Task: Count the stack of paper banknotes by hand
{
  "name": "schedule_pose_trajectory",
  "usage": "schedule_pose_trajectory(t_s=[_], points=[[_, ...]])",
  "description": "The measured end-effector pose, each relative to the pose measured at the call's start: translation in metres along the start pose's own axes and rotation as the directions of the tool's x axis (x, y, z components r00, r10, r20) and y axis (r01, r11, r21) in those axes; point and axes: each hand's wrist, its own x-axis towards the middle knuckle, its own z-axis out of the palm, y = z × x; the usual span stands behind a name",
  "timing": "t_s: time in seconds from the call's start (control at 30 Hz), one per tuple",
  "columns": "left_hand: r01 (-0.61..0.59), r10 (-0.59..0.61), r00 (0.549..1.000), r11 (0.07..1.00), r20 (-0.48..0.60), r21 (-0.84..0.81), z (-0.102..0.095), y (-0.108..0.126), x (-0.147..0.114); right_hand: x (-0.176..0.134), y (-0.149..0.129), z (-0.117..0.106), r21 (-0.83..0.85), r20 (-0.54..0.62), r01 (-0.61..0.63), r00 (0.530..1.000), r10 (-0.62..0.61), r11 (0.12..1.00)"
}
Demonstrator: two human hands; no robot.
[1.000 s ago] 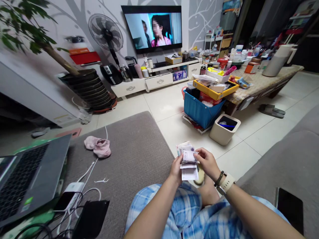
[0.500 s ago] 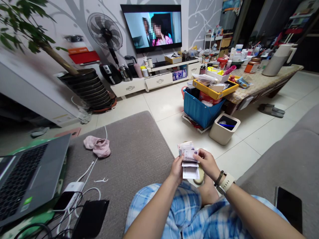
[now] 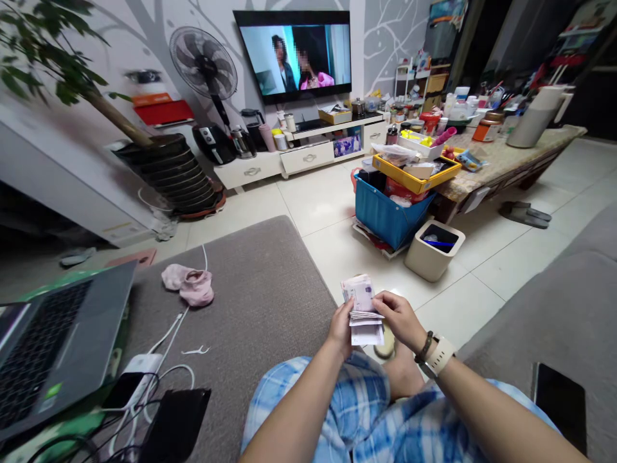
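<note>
A stack of pale purple banknotes (image 3: 361, 296) is held over the floor, just beyond my knees. My left hand (image 3: 341, 328) grips its left side, thumb on top; the fingers beneath are hidden. Lower parts of the notes fold down in layers toward me, and one hangs lowest. On the right edge, my right hand (image 3: 399, 316) pinches a note between thumb and fingers. How many notes that pinch takes in, I cannot tell. A pale watch (image 3: 439, 357) and a dark bracelet circle my right wrist.
To my left, the grey couch section (image 3: 260, 289) bears a laptop (image 3: 62, 341), pink socks (image 3: 190, 284), a white floss pick (image 3: 195, 350) and tangled cables. A phone (image 3: 559, 405) lies at right. Ahead stand a beige bin (image 3: 434, 257) and a blue box (image 3: 390, 209) beside a cluttered table.
My right thumb and fingers have shifted slightly left and down along the notes' edge. The top note's upper part now lies farther up, and the folded layers look thicker.
</note>
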Motion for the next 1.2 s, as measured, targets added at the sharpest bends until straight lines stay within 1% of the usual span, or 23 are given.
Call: schedule_pose_trajectory(t_s=[0.1, 0.27, 0.4, 0.6, 0.73, 0.87, 0.93, 1.0, 1.1, 1.13, 1.2], points=[[0.009, -0.009, 1.0, 1.0, -0.022, -0.001, 0.002, 0.002, -0.001, 0.0, 0.001, 0.0, 0.003, 0.003, -0.009, 1.0, 0.009, 1.0], [-0.008, 0.009, 0.998, 1.0, -0.063, 0.011, 0.007, 0.007, -0.004, 0.0, 0.001, 0.0, 0.041, 0.016, -0.023, 1.0, 0.023, 0.999], [-0.015, 0.015, 0.997, 1.0, -0.07, -0.01, 0.01, 0.008, -0.004, -0.001, 0.0, -0.001, 0.037, 0.014, -0.027, 1.0, 0.026, 0.999], [-0.036, 0.036, 0.998, 0.999, -0.057, -0.003, 0.004, 0.006, -0.001, -0.001, 0.0, -0.002, 0.026, 0.04, -0.032, 0.999, 0.031, 0.999], [-0.032, 0.032, 0.998, 0.999, -0.046, 0.001, 0.003, 0.005, 0.001, -0.002, -0.001, -0.003, 0.001, 0.057, -0.02, 0.998, 0.02, 1.0], [-0.043, 0.042, 0.997, 0.999, -0.069, -0.005, 0.005, 0.004, 0.002, -0.002, -0.001, -0.003, -0.019, 0.065, -0.036, 0.997, 0.038, 0.999], [-0.051, 0.05, 0.995, 0.999, -0.085, -0.004, 0.005, 0.003, 0.001, -0.002, 0.001, -0.002, -0.022, 0.031, -0.056, 0.998, 0.057, 0.998], [-0.049, 0.05, 0.995, 0.999, -0.085, 0.016, 0.004, 0.003, 0.0, -0.001, 0.005, -0.002, -0.032, -0.045, -0.078, 0.996, 0.076, 0.996], [-0.04, 0.043, 0.997, 0.998, -0.063, 0.054, 0.004, 0.002, -0.002, 0.001, 0.012, -0.003, -0.036, -0.162, -0.112, 0.981, 0.105, 0.993], [-0.038, 0.041, 0.998, 0.998, -0.054, 0.059, 0.004, 0.002, -0.002, 0.002, 0.014, -0.003, -0.038, -0.184, -0.117, 0.977, 0.108, 0.992], [-0.041, 0.043, 0.998, 0.998, -0.04, 0.055, 0.005, 0.002, -0.004, 0.003, 0.015, -0.004, -0.049, -0.194, -0.112, 0.976, 0.1, 0.993]])
